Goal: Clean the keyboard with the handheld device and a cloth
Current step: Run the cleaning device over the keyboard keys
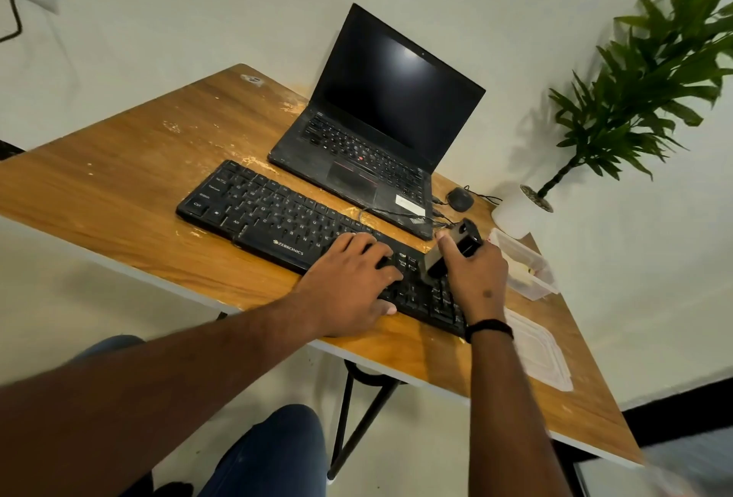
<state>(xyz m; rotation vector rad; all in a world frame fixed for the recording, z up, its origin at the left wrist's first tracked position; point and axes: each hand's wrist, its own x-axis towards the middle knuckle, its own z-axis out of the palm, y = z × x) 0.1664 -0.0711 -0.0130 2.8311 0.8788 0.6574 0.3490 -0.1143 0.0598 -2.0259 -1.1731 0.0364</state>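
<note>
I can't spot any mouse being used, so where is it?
The mouse sits at the table's far right, just right of the laptop and left of the white plant pot.

From my feed I only see bare forearms, no sleeves at all. There's a thin black wristband (488, 329) on the right wrist, right of centre, and blue jeans (269, 453) at the bottom of the frame.

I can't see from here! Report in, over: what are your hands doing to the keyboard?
Left hand flat on the black keyboard, steadying it. Right hand grips the handheld device, nozzle down on the right-end keys. No cloth seen. Nothing blocking.
</note>
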